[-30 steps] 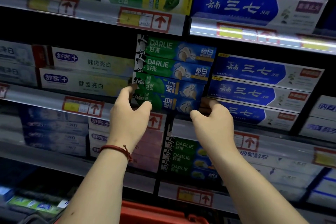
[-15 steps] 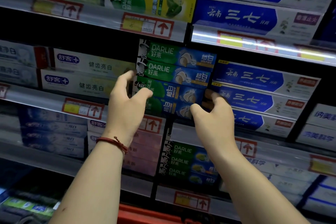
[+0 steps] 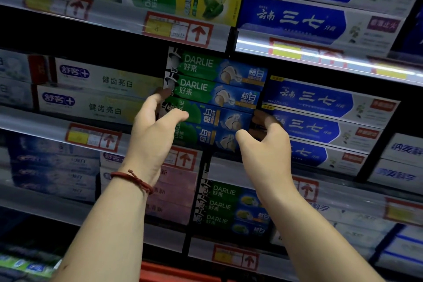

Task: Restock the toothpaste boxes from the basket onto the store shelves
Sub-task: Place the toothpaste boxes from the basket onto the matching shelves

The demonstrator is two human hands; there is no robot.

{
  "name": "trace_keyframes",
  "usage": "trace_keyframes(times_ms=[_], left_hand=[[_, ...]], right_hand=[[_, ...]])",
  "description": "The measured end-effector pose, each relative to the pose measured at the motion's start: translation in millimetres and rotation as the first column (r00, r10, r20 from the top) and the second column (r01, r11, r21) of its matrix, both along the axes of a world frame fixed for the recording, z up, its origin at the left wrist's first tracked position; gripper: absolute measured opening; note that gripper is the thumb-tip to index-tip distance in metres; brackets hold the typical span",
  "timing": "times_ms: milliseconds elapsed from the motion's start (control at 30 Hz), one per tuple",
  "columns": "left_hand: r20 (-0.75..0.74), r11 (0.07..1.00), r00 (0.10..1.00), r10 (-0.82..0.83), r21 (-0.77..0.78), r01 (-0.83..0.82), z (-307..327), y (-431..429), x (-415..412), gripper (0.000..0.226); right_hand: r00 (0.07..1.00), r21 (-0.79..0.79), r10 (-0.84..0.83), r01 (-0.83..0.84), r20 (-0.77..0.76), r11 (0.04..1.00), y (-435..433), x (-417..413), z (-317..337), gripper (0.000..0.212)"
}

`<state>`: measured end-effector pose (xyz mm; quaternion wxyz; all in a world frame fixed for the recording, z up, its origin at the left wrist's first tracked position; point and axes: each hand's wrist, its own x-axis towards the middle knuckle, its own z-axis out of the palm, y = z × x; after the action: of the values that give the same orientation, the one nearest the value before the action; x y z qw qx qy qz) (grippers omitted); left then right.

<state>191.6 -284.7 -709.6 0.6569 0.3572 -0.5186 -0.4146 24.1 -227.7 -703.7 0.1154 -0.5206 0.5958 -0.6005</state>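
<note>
Toothpaste boxes (image 3: 212, 121), stacked on the middle shelf (image 3: 34, 121), now have my left hand (image 3: 148, 142) and right hand (image 3: 267, 151) higher up their ends, each pinching the lower pair, I judge to square them beside the blue boxes (image 3: 320, 126).

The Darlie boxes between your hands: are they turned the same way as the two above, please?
No. The lower two boxes show lettering running sideways; the upper two boxes read level.

Dim light, white glare along shelf rail (image 3: 251, 44) at 2 o'clock, black shadow beneath shelves, blurred, bowed edges.
</note>
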Motion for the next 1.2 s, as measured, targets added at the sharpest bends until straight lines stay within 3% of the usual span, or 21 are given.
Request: trace_keyframes(times_ms=[267,433,567,733,967,1100,1200], left_hand=[[-0.017,1.000,1.000,0.002,-0.017,-0.002,-0.8,-3.7,0.4,0.051],[-0.001,0.998,0.999,0.038,-0.045,-0.038,3.5,0.6,-0.3,0.064],[-0.006,0.995,0.999,0.035,-0.098,-0.036,9.3,3.0,-2.5,0.060],[-0.020,0.993,1.000,0.019,-0.113,-0.021,11.8,1.0,-4.8,0.060],[-0.014,0.995,0.999,0.030,-0.093,-0.031,10.2,-4.7,-5.0,0.076],[-0.040,0.994,0.999,0.026,-0.109,-0.030,13.5,-7.4,-4.5,0.080],[-0.054,0.992,0.998,0.025,-0.125,-0.032,14.9,-10.2,-6.4,0.080]], right_hand=[[0.999,-0.003,0.024,-0.024,0.026,1.000,0.3,-0.6,0.0,0.052],[0.999,-0.032,0.016,-0.015,0.031,0.999,0.5,-0.3,3.8,0.056],[0.998,-0.071,0.040,-0.037,0.040,0.997,1.6,3.1,16.2,0.033],[0.998,-0.088,0.053,-0.051,0.026,0.995,-1.4,0.4,27.3,0.057],[0.995,-0.081,0.049,-0.042,0.085,0.996,-6.3,3.2,29.6,0.031],[0.990,-0.090,0.067,-0.056,0.121,0.994,-7.5,5.9,31.1,0.055],[0.989,-0.100,0.066,-0.054,0.129,0.994,-6.6,8.2,33.1,0.035]])
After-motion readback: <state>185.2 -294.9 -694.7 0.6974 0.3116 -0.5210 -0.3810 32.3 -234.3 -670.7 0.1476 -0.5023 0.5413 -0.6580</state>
